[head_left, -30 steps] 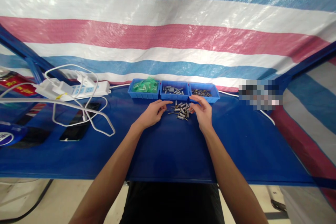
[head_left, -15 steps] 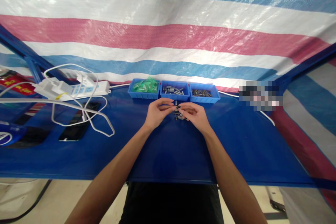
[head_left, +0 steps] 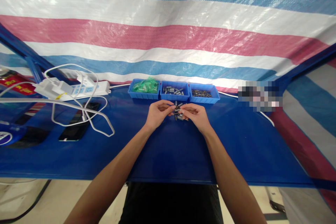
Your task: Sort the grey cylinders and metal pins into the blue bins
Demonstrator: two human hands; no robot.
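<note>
Looking past the work, I've got three blue bins (head_left: 174,91) in a row right behind it, plus a white power strip (head_left: 86,88), cables (head_left: 78,112) and a phone (head_left: 76,129) off left. Blue counter (head_left: 170,150), striped tarp (head_left: 168,38) behind. My left hand (head_left: 156,113) and right hand (head_left: 195,115) meet fingertip to fingertip, both hands pinched narrow on a tiny dark metal piece (head_left: 176,108) just above the pile (head_left: 180,116) of grey parts.

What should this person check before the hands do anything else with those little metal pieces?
1. Both hands in view, left hand and right hand: ok.
2. Fingertips meet above the loose metal pieces: ok.
3. Which hand grips a piece: cannot tell, too small.
4. Three blue trays stand level just behind the hands: ok.
5. Power strip and its cables lie to the left, apart from the hands: ok.
</note>
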